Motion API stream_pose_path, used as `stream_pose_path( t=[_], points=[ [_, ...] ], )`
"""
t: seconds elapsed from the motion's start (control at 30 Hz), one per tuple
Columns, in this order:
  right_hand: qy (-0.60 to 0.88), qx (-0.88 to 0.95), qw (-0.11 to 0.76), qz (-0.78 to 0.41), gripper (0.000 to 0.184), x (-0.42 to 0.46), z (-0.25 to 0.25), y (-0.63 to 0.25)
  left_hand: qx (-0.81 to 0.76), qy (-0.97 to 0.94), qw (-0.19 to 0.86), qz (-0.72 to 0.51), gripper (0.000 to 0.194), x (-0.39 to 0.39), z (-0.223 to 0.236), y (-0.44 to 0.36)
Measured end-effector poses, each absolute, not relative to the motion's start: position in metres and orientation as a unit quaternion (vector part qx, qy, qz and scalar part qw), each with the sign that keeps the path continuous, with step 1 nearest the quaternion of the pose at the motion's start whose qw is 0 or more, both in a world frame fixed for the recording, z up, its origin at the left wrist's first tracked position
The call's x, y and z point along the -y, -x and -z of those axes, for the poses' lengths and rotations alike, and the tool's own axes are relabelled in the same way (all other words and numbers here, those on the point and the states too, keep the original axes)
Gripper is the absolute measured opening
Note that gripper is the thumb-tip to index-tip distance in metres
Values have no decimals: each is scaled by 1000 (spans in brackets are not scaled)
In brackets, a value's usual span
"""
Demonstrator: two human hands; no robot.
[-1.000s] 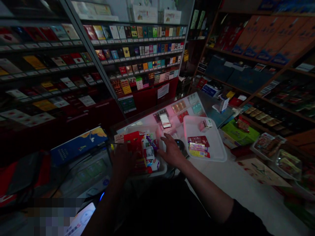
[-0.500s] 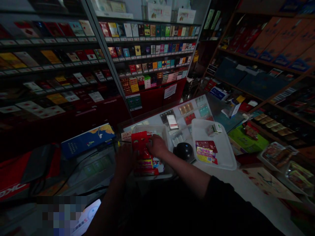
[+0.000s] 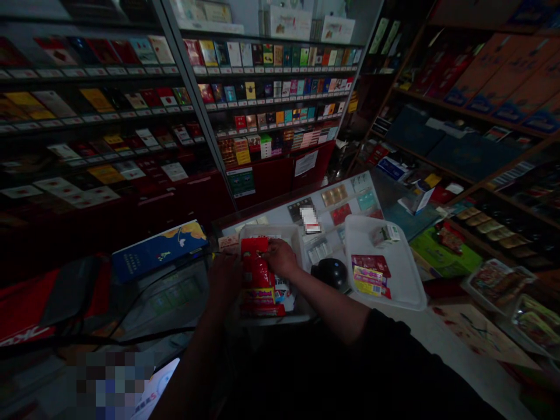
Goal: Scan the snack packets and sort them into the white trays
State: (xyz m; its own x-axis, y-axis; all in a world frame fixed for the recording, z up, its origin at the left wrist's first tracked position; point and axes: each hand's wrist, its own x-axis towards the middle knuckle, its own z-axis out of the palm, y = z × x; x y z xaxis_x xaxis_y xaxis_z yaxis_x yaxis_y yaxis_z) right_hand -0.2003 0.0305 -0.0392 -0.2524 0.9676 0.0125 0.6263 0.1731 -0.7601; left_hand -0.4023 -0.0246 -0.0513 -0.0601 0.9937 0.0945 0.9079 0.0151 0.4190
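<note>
Head view looks down on my 2 hands at a white tray [image 3: 292,233] on the counter [image 3: 280,217]. My right hand [image 3: 282,258] reaches in from the right, and its fingers appear to grasp the red packet [image 3: 254,268] near its far right edge. My left hand [image 3: 225,274] is dark, at the left side of the tray; I cannot tell whether it holds something or only rests beside the packet.

The red packet lies in this tray, between my hands, on top of other packets. Its long axis runs away from my body, almost parallel to the tray's sides. My right hand is the nearer 1, because it is touching the packet; my left hand is just beside the packet's left edge. Toward me there is a yellow-labelled packet [image 3: 258,296], and to its right a white packet [image 3: 282,284] with dark print.

To the right, past my forearm, stands a black round object [image 3: 329,272], then a second tray [image 3: 413,280] with a small box [image 3: 389,234] and a few flat packets [image 3: 367,279]. To the left lies a long blue box [image 3: 160,251]. Farther away, small packs [image 3: 277,55] stand in rows on the shelves.
</note>
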Motion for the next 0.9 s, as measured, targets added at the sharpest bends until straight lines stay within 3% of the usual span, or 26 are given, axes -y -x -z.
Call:
stream_pose_path(
  t=[0.17,0.4,0.63,0.9],
  points=[
    [506,716,323,-357,12,-24,34,185,-708,-618,237,-245,33,10,49,404],
    [483,714,341,-375,19,-14,17,160,-698,-563,305,-320,24,9,36,393],
    [482,728,355,-335,19,-4,10,136,-631,-644,314,-297,33,14,30,371],
    [516,693,406,-300,14,5,5,107,-581,-714,196,-338,28,23,11,348]
  ],
)
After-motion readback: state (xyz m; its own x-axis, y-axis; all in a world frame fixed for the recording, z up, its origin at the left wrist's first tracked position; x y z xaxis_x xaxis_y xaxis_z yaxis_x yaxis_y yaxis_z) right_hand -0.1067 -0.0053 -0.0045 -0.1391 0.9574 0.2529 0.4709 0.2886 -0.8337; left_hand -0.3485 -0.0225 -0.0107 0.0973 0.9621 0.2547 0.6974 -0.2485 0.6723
